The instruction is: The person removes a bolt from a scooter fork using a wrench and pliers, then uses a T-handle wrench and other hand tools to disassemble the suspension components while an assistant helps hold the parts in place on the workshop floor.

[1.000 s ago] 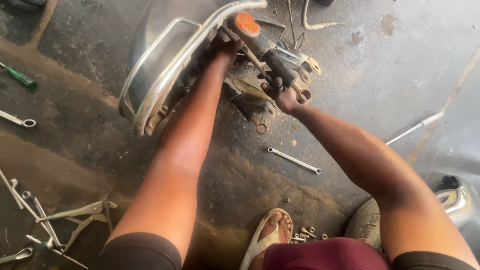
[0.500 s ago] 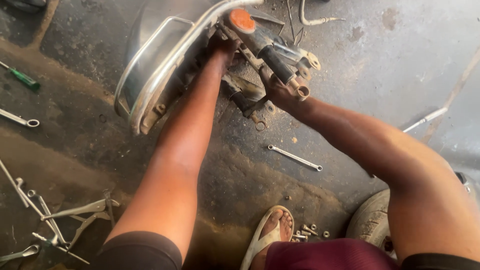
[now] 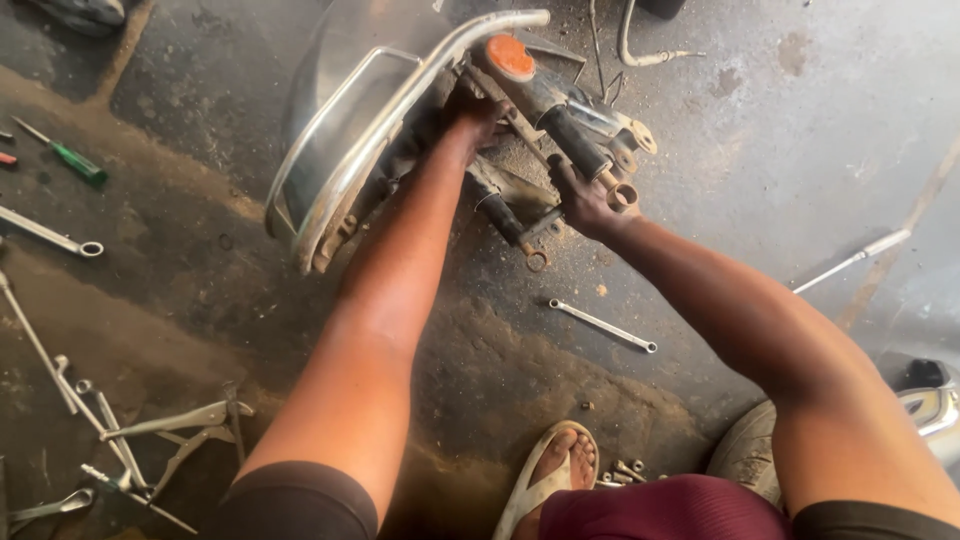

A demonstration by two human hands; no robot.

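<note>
The rear shock absorber (image 3: 585,150) is gripped by the right hand (image 3: 580,200) at the chromed fender's (image 3: 350,170) four o'clock, still attached, while the left hand's (image 3: 480,112) grasp is hidden.

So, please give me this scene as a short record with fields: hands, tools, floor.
left hand: left hand reaches into the metal assembly, beside the orange reflector
right hand: right hand grips the shock absorber at its lower end
tools: spanner near the right arm; screwdriver and pliers on the left
floor: dirty concrete floor
foot: sandal at the bottom
</note>
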